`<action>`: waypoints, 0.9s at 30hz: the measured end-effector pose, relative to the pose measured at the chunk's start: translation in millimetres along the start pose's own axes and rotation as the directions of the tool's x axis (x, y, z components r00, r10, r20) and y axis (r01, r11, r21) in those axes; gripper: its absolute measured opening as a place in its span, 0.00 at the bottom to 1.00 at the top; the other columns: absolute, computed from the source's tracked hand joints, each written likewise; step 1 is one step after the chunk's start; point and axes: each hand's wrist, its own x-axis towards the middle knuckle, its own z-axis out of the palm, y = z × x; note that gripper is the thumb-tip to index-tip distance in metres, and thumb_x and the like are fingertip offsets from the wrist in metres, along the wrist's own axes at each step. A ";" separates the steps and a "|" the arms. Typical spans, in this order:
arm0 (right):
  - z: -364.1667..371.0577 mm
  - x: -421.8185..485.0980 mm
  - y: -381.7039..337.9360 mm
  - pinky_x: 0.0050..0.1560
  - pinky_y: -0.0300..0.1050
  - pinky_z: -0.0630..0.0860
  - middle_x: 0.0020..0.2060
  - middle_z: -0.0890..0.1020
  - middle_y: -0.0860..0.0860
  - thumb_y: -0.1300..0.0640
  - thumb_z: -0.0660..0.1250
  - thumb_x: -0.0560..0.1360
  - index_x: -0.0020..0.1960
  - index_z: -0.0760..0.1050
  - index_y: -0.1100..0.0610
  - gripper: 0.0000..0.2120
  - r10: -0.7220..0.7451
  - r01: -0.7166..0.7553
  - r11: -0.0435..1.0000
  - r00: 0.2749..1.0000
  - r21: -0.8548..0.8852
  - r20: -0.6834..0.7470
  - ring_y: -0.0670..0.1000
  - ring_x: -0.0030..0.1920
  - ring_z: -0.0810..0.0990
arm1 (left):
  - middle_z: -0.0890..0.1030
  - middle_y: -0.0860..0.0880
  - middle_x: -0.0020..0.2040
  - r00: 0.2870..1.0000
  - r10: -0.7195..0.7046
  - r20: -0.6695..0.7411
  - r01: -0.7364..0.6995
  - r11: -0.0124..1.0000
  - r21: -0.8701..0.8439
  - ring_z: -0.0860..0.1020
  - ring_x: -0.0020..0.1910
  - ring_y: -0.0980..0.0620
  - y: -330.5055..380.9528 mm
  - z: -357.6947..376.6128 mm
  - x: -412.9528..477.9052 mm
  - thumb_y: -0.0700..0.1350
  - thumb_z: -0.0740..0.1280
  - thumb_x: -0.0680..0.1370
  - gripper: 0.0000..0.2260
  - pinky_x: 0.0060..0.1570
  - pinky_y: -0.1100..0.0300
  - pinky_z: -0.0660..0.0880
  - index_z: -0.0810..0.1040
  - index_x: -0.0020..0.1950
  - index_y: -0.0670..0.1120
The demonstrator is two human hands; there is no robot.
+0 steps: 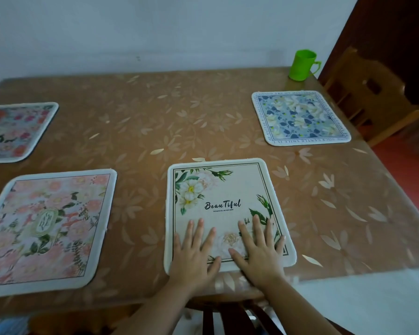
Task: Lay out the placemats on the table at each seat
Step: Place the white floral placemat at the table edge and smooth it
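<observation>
Both hands lie flat on the cream placemat printed with white flowers and the word "Beautiful", at the lower centre of the frame; the left hand rests palm down on its near left part, fingers straight and slightly spread, gripping nothing; the right hand rests beside it on the near right part, fingers likewise straight and fanned, thumb pointing toward the left hand; the two hands are close but apart. This mat sits square to the near edge of the table, which wears a brown cover patterned with pale petals. A pink floral placemat lies at lower left, just beside the cream one; a red-and-pink floral placemat lies at the left edge, partly cut off; a blue floral placemat lies at upper right, near a wooden chair; a green plastic mug stands upright behind it at the table's far corner.
</observation>
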 end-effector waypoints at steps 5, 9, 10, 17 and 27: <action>-0.2 -2.2 -8.5 0.68 0.68 0.38 0.72 0.33 0.52 0.32 0.44 0.72 0.67 0.29 0.41 0.33 -0.021 0.022 0.999 1.000 -0.026 0.022 0.61 0.67 0.25 | 0.60 0.44 0.73 1.000 0.016 -0.027 -0.017 1.000 -0.010 0.54 0.72 0.41 1.5 0.0 -6.7 0.62 0.50 0.74 0.28 0.66 0.36 0.54 0.60 0.72 0.52; -11.6 0.4 -8.8 0.71 0.63 0.46 0.75 0.46 0.52 0.33 0.49 0.73 0.72 0.45 0.43 0.32 -0.058 0.059 0.998 0.998 -0.025 0.022 0.60 0.73 0.40 | 0.44 0.48 0.76 0.999 0.004 0.047 0.000 0.996 -0.085 0.36 0.72 0.44 0.9 -0.6 -4.3 0.62 0.49 0.75 0.29 0.68 0.39 0.41 0.47 0.73 0.56; -15.8 0.9 -9.2 0.71 0.61 0.49 0.75 0.50 0.51 0.33 0.50 0.73 0.71 0.50 0.44 0.31 -0.074 0.074 0.997 0.997 -0.007 0.010 0.59 0.74 0.45 | 0.41 0.48 0.76 0.996 0.004 0.084 0.004 0.996 -0.095 0.34 0.72 0.46 0.2 -2.3 -2.7 0.62 0.50 0.75 0.29 0.68 0.40 0.40 0.45 0.73 0.56; -48.9 -8.9 -17.9 0.69 0.52 0.58 0.70 0.64 0.49 0.41 0.57 0.75 0.66 0.63 0.49 0.23 -0.131 0.138 0.987 0.987 0.078 -0.090 0.52 0.70 0.60 | 0.52 0.45 0.76 0.995 -0.097 0.029 0.100 0.986 -0.131 0.46 0.73 0.46 -2.5 -40.9 -13.7 0.59 0.53 0.75 0.28 0.70 0.47 0.44 0.54 0.72 0.49; -112.1 -57.0 -33.3 0.70 0.51 0.59 0.69 0.67 0.49 0.45 0.56 0.76 0.66 0.65 0.50 0.20 -0.233 0.249 0.968 0.947 0.044 -0.223 0.50 0.69 0.62 | 0.62 0.49 0.72 0.959 -0.212 -0.186 0.194 0.975 -0.111 0.54 0.71 0.49 24.9 -97.2 -80.6 0.59 0.52 0.74 0.25 0.70 0.49 0.51 0.62 0.69 0.50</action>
